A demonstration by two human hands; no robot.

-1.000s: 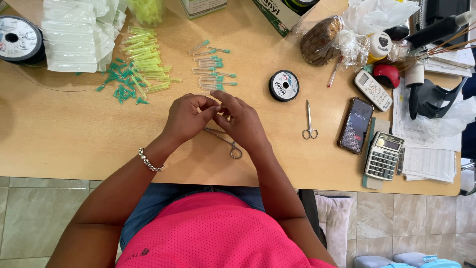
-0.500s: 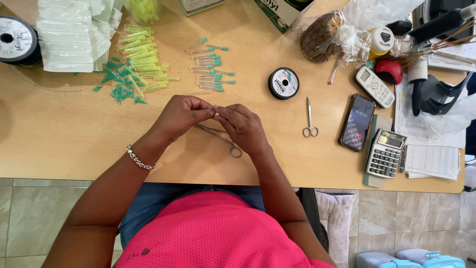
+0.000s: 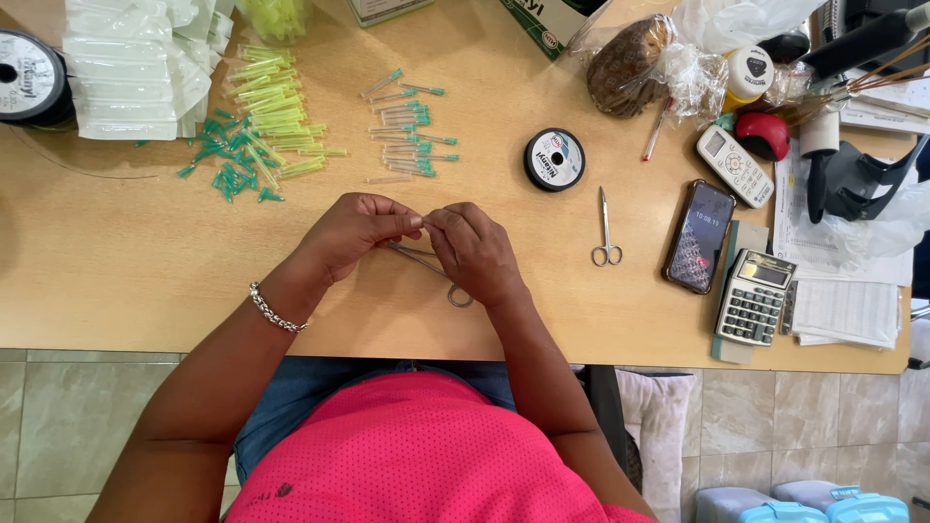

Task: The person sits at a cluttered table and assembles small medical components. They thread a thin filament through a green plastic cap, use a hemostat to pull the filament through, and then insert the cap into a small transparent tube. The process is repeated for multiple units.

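White-labelled black spool point(image 3: 554, 160) beyond hands point(image 3: 417, 242)

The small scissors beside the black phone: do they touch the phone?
Apart. The head view shows bare wooden table between the small scissors and the black phone.

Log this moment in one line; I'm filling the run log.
left hand: pinching small piece | right hand: pinching same piece | under hands: scissors | wooden table
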